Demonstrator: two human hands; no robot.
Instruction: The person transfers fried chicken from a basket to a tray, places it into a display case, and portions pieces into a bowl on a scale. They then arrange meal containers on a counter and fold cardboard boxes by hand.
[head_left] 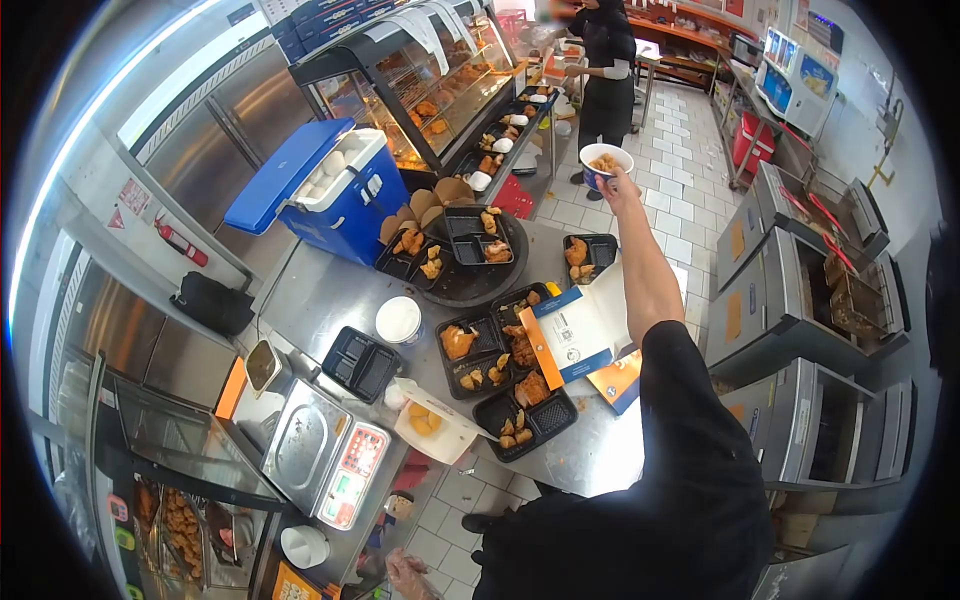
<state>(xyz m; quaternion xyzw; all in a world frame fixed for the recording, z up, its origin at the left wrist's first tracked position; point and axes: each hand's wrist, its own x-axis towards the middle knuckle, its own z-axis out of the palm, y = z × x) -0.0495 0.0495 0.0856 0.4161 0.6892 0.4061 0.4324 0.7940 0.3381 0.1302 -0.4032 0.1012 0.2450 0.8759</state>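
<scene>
My right hand (618, 183) is stretched far forward, closed on the rim of a white bucket (592, 176) with fried pieces inside. Below that arm, an open blue and orange box (568, 338) lies by black trays (540, 420) of fried chicken. At the bottom edge is my left hand (408, 577), in a clear glove, its fingers slightly apart and nothing visible in them. Above it are a scale (325, 450) and a white paper box (440, 428) holding yellowish pieces. A lidded white tub (399, 320) stands near a black tray without food (360, 364).
A blue cooler (345, 200) stands at the table's far left corner, beside a round dark pan (480, 285) under more trays. Behind is a heated display case (430, 90). Another person (606, 80) in black stands beyond the bucket. Fryers (800, 300) line the right side.
</scene>
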